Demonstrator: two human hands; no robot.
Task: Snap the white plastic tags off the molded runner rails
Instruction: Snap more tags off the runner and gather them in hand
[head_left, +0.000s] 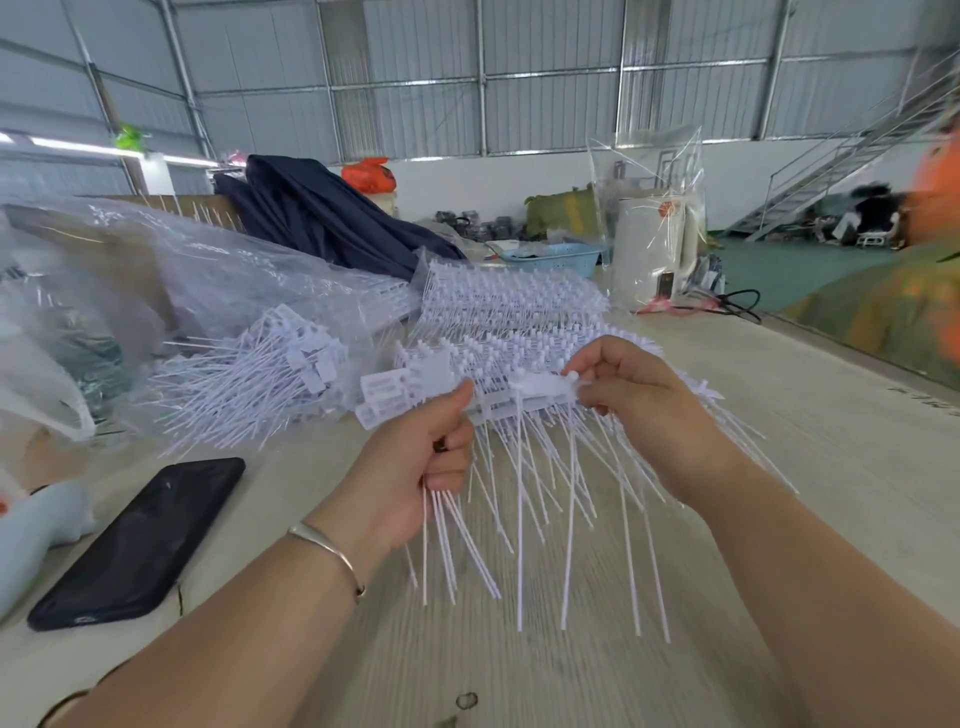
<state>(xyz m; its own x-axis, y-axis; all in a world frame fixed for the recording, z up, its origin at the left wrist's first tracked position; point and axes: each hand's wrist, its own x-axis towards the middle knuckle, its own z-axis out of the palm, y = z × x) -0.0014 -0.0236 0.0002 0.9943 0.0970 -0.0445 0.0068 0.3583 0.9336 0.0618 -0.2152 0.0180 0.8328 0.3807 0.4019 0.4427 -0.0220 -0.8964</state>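
— Pinching what?
— I see the left hand (415, 457) gripping loose tags (395, 397); the right hand (639, 395) pinches the runner rail (519, 402) above the table (779, 467).
— Containers?
— Clear bag (218, 280) holds more tags; blue basket (558, 258), contents unclear.

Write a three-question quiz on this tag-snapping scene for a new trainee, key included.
1. True or false: the phone lies on the table on the left hand's side.
2. Multiple choice: what does the right hand pinch? A) the phone B) a tag still on the rail C) the blue basket
3. Fill in: the left hand grips a bundle of loose ____, stems hanging down.

Key: 1 true; 2 B; 3 tags
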